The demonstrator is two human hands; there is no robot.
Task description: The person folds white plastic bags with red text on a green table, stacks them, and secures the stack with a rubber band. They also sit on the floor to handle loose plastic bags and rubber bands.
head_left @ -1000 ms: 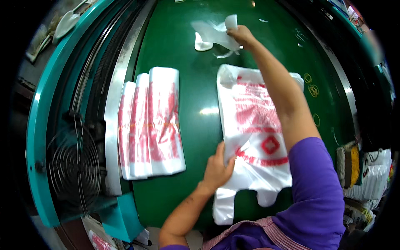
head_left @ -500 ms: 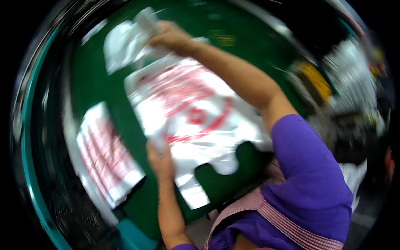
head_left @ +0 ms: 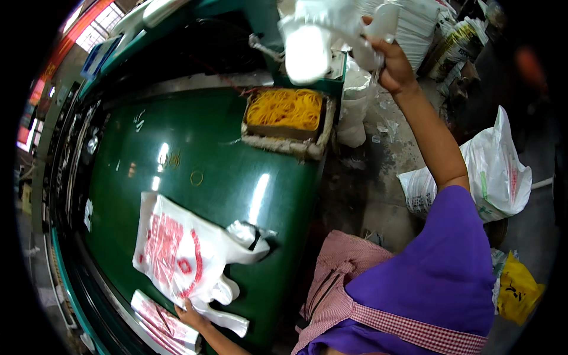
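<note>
A clump of white plastic offcuts (head_left: 322, 41) is being lifted high by the right hand (head_left: 395, 62), fingers clamped around it, above and beyond the box of yellow rubber bands (head_left: 285, 112); the printed carrier bags (head_left: 177, 254) are being pinned flat on the green table (head_left: 177, 154) by the left hand (head_left: 189, 313), fingers spread and pressing; steady pressure is probably being needed there, so the bags are not being dragged askew.

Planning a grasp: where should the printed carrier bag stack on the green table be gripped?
Grip the handle loops at the near end of the printed carrier bag stack, coming from the person's side. The loops stick out narrow and free beside the left hand, while the body lies flat on the green table.
</note>
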